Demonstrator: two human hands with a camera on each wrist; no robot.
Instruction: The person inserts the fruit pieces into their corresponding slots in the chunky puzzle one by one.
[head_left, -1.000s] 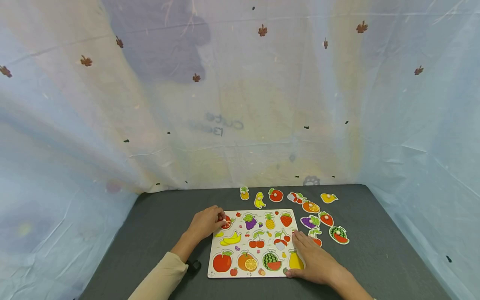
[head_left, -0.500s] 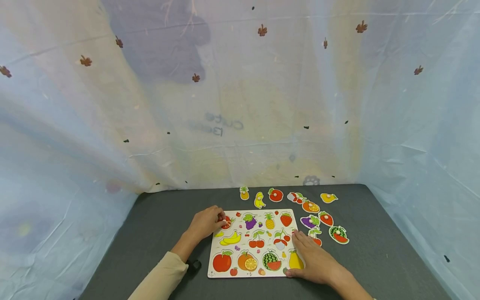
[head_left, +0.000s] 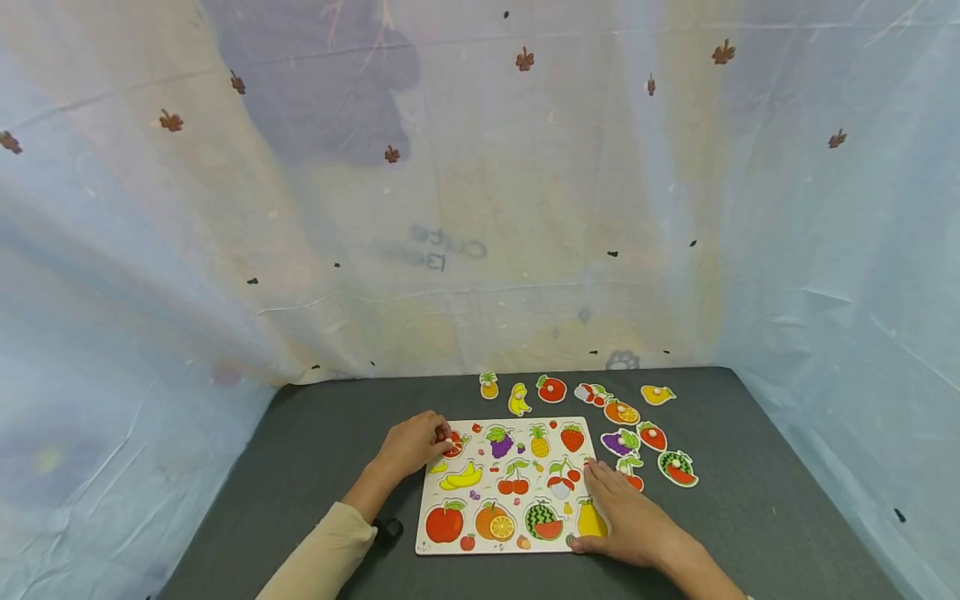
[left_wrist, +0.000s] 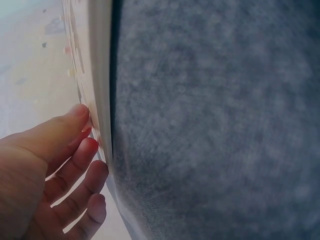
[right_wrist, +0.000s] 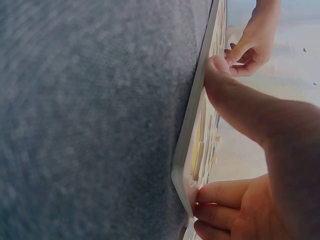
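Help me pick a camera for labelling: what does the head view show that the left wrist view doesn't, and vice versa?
Head only: the right grip, loose fruit pieces and recognizable fruit pictures.
Left wrist only: the left grip from the palm side, close up.
Both: the left grip, the board, the dark table and the printed cloth backdrop.

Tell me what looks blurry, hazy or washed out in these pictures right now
Head view: puzzle board and loose fruit pieces readable, backdrop print muted; left wrist view: left hand fairly distinct, but dark tabletop soft and backdrop pale, washed out; right wrist view: similar haze, right hand shaded toward the frame's edge, tabletop texture smeared.
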